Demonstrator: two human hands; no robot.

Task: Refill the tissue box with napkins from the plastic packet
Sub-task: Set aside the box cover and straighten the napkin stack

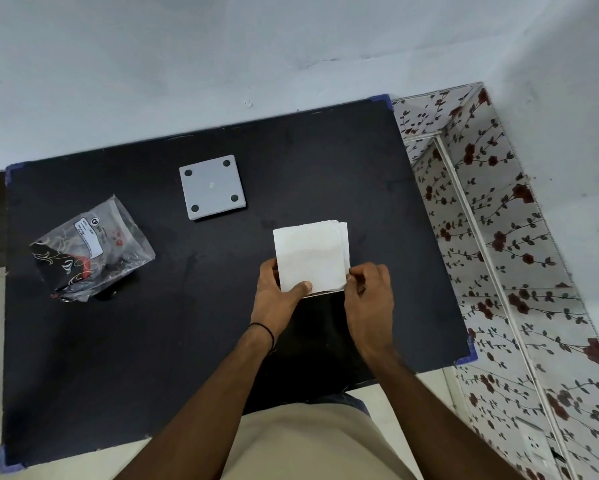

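Hands [280, 292] [369, 299] on napkin stack [310, 254], packet [90, 247] leftward.

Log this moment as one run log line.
hands: left, right hold napkins | packet: empty, left | grey plate: untouched

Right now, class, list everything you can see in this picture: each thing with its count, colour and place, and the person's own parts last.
Table: one, black top with blue taped corners, filling the middle of the view.
Plastic packet: one, clear with black, white and red print, lying on the table's left side.
Square plate: one, grey with four dark round spots near its corners, flat on the table at the back.
Napkin stack: one stack, white, centre right.
Floral covering: white with dark red flowers, right of the table.
Wristband: one, black, on the left wrist.
Left hand: gripping the stack's near left corner.
Right hand: pinching the stack's near right edge.
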